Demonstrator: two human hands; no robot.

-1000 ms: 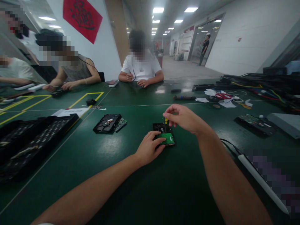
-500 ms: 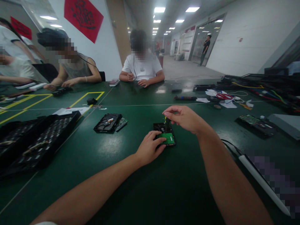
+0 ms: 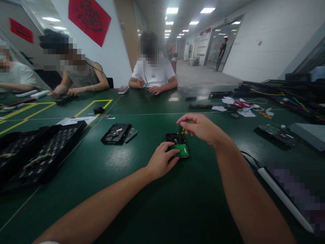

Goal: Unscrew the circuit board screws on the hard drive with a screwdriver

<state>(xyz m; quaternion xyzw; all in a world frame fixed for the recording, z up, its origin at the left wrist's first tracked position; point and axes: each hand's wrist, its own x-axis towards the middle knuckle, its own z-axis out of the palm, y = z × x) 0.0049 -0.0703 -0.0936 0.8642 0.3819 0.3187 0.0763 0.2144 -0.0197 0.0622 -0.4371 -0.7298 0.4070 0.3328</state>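
A black hard drive [image 3: 172, 137] lies on the green table in front of me, with a green circuit board [image 3: 183, 149] on its near half. My left hand [image 3: 161, 160] grips the drive from its left side, fingers resting over the board and thumb at the near edge. Above the drive, my right hand [image 3: 199, 127] pinches a small screwdriver [image 3: 183, 130] with yellow on its handle. The screwdriver stands about upright, its tip down at the drive by the board's far edge; the exact contact point is too small to make out.
Left of the drive lie another hard drive [image 3: 114, 134] and a loose circuit board [image 3: 131, 135]. Black trays [image 3: 50, 152] stand at far left. A further drive [image 3: 275, 135], a grey box [image 3: 311, 134] and cables [image 3: 279, 96] occupy the right. A person [image 3: 153, 73] sits opposite.
The screwdriver's handle has turned between my right fingers, its yellow part now showing further right. My left hand and the hard drive keep their places.
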